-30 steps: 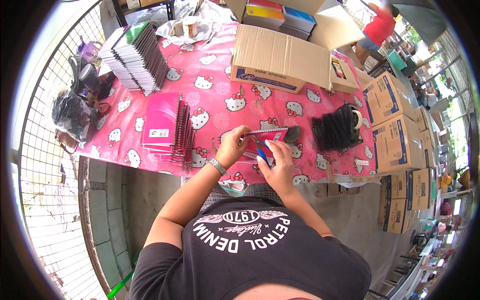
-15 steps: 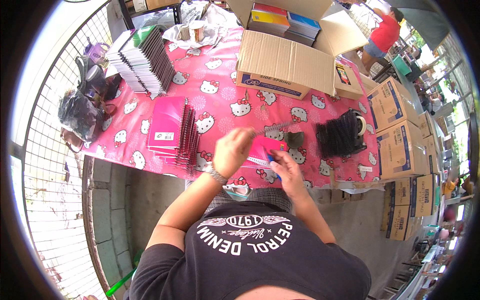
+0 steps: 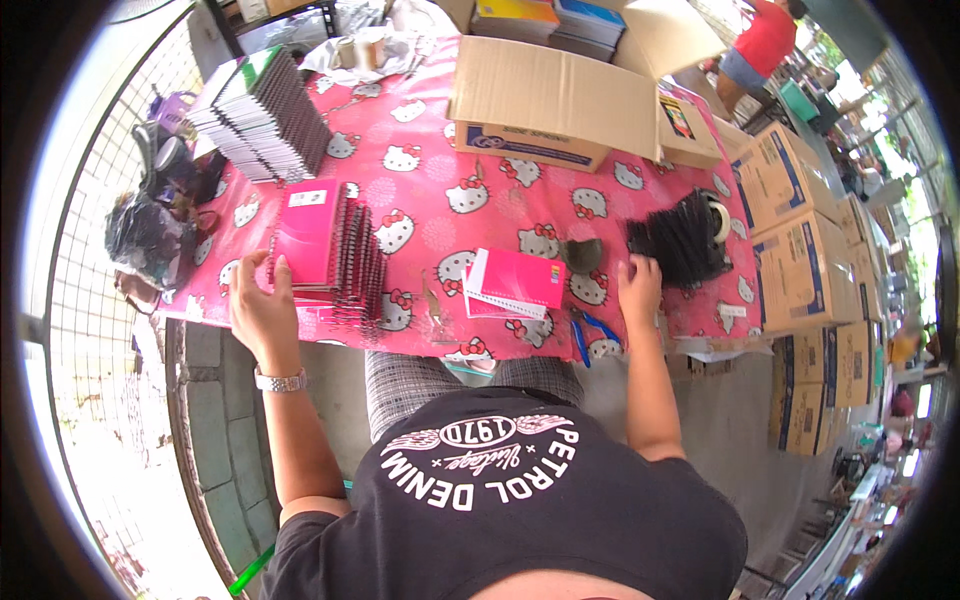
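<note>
My left hand [image 3: 264,300] is at the near left edge of a stack of pink spiral notebooks [image 3: 308,240], thumb on the top cover and fingers apart along its side. My right hand [image 3: 640,285] has its fingertips loosely curled beside a pile of black spiral binding coils [image 3: 680,245]; no coil shows in it. Between my hands lies a pink notebook cover [image 3: 520,278] over white punched pages, slightly fanned and without a visible coil. Blue-handled pliers [image 3: 592,335] rest at the table's front edge, jaws toward the far side.
A taller stack of spiral notebooks [image 3: 262,115] stands far left, with a dark plastic bag [image 3: 150,240] nearer. An open carton [image 3: 555,100] of notebooks sits at the back. A dark rounded object [image 3: 582,256] and a tape roll [image 3: 720,220] are at right. Stacked cartons [image 3: 790,265] and a person in red [image 3: 765,50] are beyond.
My left hand moved from the loose pink notebook to the stack at left and no longer shows a coil. My right hand let go of the pliers and moved right to the coils.
</note>
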